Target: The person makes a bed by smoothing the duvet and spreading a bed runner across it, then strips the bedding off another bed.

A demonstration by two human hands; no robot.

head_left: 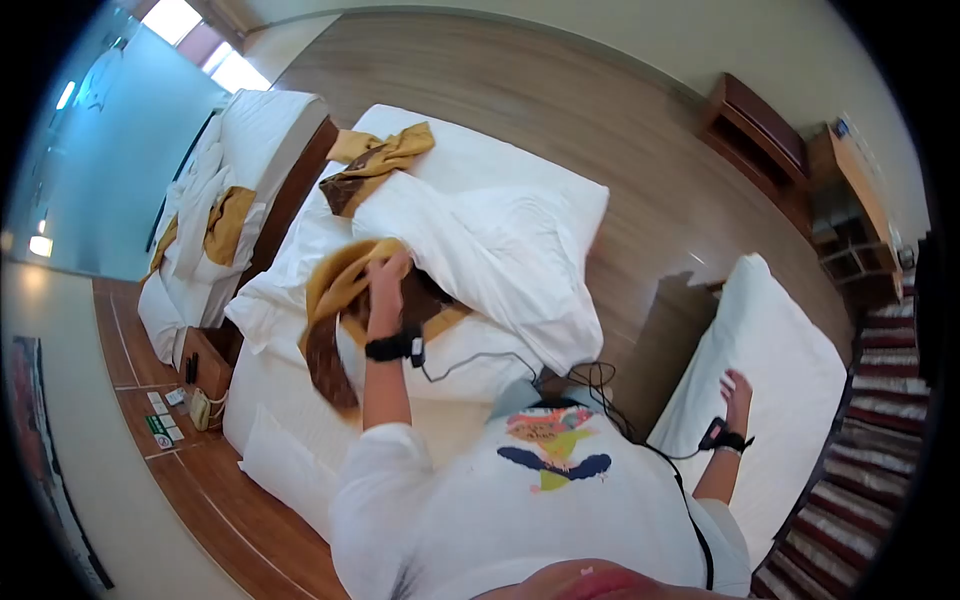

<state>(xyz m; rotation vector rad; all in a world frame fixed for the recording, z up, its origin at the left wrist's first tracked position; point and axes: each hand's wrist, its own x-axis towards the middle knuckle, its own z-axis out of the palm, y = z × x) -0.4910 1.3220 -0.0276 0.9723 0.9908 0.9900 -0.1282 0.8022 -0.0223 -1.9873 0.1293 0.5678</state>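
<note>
Near centre-left, the closer left hand [386, 290] has fingers bunched on the gold-brown cloth [328, 285], its length trailing lower left; the right hand [738, 398], lower right, is loosely spread

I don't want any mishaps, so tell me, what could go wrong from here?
The cable running from the left wristband could snag on the rumpled white duvet if that arm moves. The gold-and-brown cloth in the left hand might pull the duvet askew, since the two seem to touch.
</note>
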